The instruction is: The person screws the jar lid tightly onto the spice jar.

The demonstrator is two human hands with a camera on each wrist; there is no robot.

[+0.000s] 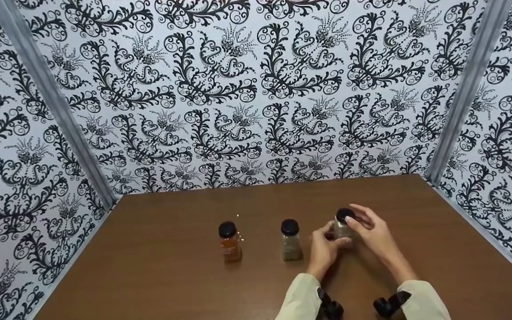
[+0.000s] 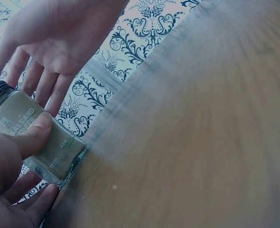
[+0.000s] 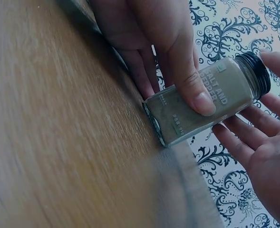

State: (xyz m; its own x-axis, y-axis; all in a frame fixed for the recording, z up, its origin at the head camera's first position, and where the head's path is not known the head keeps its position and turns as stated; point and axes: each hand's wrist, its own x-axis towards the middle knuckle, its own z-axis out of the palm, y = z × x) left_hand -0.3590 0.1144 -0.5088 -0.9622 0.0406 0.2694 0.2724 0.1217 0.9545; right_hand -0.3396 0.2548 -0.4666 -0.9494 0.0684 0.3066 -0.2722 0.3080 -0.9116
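Observation:
My left hand [image 1: 326, 249] grips a glass spice jar [image 3: 201, 102] with a black lid [image 3: 255, 75], its thumb across the printed label, which reads in part "SALT AND". Greyish-beige powder fills the jar, and its base is at or just above the brown table [image 1: 171, 284]. My right hand [image 1: 378, 233] is at the lid end, thumb by the lid and fingers stretched out rather straight along the jar's far side. Left of the hands stands a similar jar [image 1: 291, 242] of greyish powder. Farther left is a jar [image 1: 230, 246] with orange-red contents; both have black lids.
A patterned black-and-white wall [image 1: 238, 111] rises behind the table, with side panels at left and right joined by grey strips. Small pale specks [image 1: 241, 238] lie beside the orange-red jar. Black wrist straps [image 1: 389, 304] sit at both cuffs.

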